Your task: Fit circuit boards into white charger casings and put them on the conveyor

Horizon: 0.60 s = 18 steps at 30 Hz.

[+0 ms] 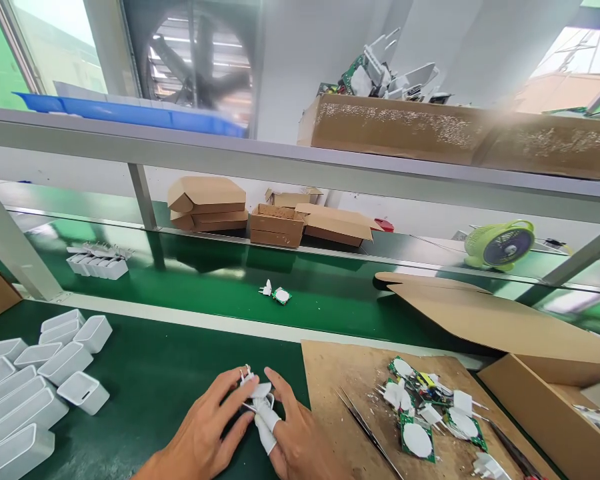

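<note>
My left hand (215,420) is closed, its thumb and fingers pinching a small white plug piece (263,392) with metal prongs at its upper end. My right hand (303,427) meets it from the other side, fingers curled around the same piece, with white coverings on some fingertips. Parts of the piece are hidden by the fingers. Just right of my hands, a pair of tweezers (370,432) lies on a brown board (330,380). Green circuit boards with round white pads (417,439) and white plug parts are heaped further right on that board.
White plastic casings (65,362) stand grouped at the left. Beyond the ledge, a green belt (205,287) carries a small circuit board (282,295) and a row of white parts (99,261). An open carton (555,407) sits at the right. A shelf (280,153) crosses overhead.
</note>
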Available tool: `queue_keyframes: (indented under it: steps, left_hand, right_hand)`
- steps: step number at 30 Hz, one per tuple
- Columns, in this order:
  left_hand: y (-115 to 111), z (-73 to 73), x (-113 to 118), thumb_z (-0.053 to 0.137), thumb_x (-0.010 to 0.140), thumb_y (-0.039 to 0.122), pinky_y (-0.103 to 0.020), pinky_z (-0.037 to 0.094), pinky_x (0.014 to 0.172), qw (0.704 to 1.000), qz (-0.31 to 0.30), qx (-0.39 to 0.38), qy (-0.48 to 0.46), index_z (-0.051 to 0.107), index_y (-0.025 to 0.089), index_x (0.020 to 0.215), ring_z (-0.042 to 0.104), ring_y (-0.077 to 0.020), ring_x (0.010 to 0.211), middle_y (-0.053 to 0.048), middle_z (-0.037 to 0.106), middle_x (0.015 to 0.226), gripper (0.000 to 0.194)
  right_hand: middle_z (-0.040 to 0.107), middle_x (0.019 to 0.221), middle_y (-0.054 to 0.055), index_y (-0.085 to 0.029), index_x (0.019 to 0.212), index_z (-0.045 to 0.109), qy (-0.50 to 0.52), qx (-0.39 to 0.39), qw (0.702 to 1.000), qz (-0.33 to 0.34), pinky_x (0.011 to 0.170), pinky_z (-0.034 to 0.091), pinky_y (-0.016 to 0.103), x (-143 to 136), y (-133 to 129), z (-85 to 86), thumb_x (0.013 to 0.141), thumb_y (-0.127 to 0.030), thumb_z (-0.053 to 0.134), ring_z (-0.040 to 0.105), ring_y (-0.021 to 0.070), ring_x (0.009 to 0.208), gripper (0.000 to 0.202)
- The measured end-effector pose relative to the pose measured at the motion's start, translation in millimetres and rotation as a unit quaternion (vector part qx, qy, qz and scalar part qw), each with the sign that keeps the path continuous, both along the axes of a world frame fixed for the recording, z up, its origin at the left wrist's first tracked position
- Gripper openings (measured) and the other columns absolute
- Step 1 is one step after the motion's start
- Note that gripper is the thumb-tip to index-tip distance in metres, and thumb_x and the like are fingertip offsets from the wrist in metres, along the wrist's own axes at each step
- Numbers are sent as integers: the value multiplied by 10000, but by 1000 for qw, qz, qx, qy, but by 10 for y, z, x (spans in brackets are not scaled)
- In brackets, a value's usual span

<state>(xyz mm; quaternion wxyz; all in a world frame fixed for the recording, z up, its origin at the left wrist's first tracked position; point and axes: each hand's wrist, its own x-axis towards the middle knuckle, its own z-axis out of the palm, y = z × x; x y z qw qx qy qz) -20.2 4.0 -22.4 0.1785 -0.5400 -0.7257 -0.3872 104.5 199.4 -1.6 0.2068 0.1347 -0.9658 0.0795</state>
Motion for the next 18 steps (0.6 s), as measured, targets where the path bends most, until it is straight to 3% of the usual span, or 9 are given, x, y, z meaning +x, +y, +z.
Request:
queue_keyframes:
  steps: [2,4,7,10,14,16,18]
  left_hand:
    - [14,67,38,489,999,52,-417,608,1100,998,-16,-17,61,504,173,1537,564,-279,1387,-209,529,1474,552]
    - [26,111,74,478,963,8,-412,605,1102,997,-27,-21,67,498,154,1541,535,-273,1394,-219,491,1480,596]
    - [16,122,83,478,981,27,-384,574,1147,999,-14,-10,32,423,151,1587,502,-247,1430,-212,466,1509,621]
    - [-25,103,39,487,1009,82,-373,513,1211,1000,14,5,-17,349,159,1622,467,-231,1479,-194,446,1553,633]
    - [-61,60,-15,488,1015,115,-388,475,1245,998,-9,0,-62,334,210,1625,464,-225,1493,-167,439,1569,636]
    - [-59,5,-11,517,995,124,-431,483,1239,995,-34,-26,-91,294,240,1639,469,-247,1499,-167,418,1587,691]
    - [-42,-70,14,675,926,171,-484,511,1209,988,-43,-56,-134,207,252,1667,483,-308,1496,-192,371,1613,880]
  right_hand:
    - [463,1569,315,-135,736,620,15,20,1000,10,973,650,416,-1,12,-43,636,30,546,696,374,1238,206]
    - [588,1437,290,-120,802,668,31,14,999,18,972,651,410,-11,16,-58,626,37,539,708,361,1209,269]
    - [678,1285,219,-103,986,717,23,-12,1000,15,956,654,389,-21,18,-31,639,46,523,729,319,1128,425]
    - [646,1360,199,-115,1121,704,16,-44,999,-1,972,643,383,-9,27,7,684,45,505,711,299,1148,506]
    - [651,1321,173,-137,1120,701,-5,-90,996,-16,974,630,377,-3,32,-19,699,54,490,693,278,1135,508]
    - [651,1306,159,-162,1150,711,-25,-139,990,-13,993,616,404,-24,22,-66,718,45,488,683,280,1146,529]
    - [650,1329,153,-203,1234,708,-48,-263,964,-16,1006,600,421,-63,-2,-110,824,-19,512,676,281,1181,491]
